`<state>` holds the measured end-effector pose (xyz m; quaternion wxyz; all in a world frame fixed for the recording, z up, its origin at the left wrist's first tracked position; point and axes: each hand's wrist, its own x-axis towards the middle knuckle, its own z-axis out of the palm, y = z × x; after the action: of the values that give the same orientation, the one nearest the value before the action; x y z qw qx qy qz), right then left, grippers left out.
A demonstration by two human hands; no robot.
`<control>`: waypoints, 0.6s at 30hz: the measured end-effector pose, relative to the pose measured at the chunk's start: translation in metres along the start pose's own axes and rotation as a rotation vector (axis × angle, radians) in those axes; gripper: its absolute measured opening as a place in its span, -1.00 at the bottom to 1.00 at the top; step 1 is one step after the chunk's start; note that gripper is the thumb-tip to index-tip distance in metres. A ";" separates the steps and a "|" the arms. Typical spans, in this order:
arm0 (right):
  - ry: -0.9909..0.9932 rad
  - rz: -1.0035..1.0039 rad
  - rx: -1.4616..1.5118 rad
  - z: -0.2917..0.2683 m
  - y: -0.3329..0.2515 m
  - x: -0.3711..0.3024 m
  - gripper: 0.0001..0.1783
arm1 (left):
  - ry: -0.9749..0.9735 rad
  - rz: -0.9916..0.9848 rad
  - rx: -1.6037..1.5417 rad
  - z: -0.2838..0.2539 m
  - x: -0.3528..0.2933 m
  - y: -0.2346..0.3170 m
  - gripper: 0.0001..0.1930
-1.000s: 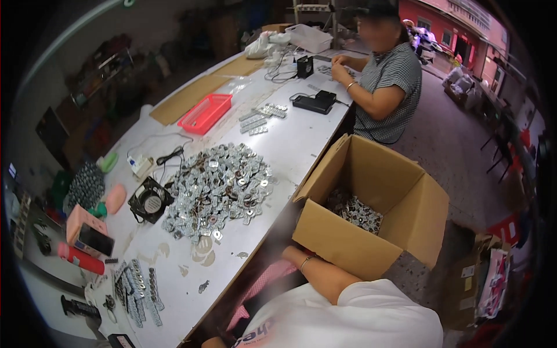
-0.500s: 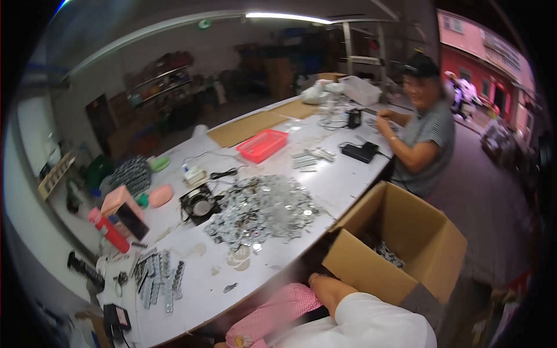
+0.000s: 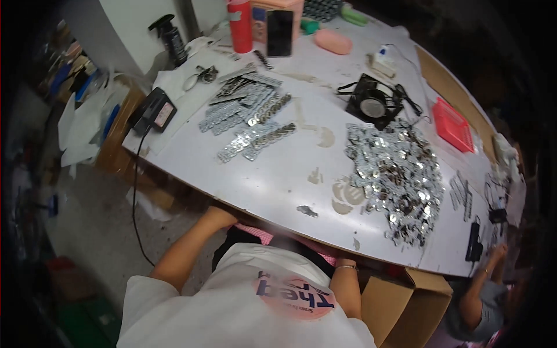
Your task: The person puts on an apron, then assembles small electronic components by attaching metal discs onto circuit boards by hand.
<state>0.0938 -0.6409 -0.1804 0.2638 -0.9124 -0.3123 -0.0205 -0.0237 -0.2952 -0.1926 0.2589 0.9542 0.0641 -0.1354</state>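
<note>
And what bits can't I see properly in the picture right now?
All in the head view:
- Left hand: fingers hidden by the table.
- Right hand: mostly hidden by the table too.
- Cardboard box: cut off by the lower edge.
- Metal pieces: too small and jumbled to count.

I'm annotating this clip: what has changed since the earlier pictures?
The head view swung left; more of the left forearm now shows. Any grip is hidden by the table. The heap of metal parts, metal strips and black fan look unmoved.
</note>
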 end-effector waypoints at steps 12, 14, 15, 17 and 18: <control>-0.170 0.120 0.300 -0.035 -0.040 -0.034 -0.63 | 0.558 0.432 0.151 -0.138 0.033 0.132 -0.44; -0.756 0.490 0.652 -0.078 -0.072 -0.023 -0.70 | 0.615 0.310 0.343 -0.130 0.049 0.126 -0.38; -0.758 0.499 0.658 -0.091 -0.077 -0.016 -0.70 | 0.605 0.255 0.317 -0.120 0.059 0.117 -0.36; -0.695 0.350 0.858 -0.112 -0.088 -0.003 -0.70 | 0.571 0.202 0.297 -0.113 0.063 0.111 -0.34; -0.696 0.369 0.868 -0.124 -0.094 0.007 -0.70 | 0.548 0.184 0.311 -0.114 0.065 0.110 -0.34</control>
<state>0.0606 -0.6359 -0.0284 0.4943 -0.7132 -0.1965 0.4565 0.0852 -0.3278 -0.0652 0.0943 0.9851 0.0236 0.1420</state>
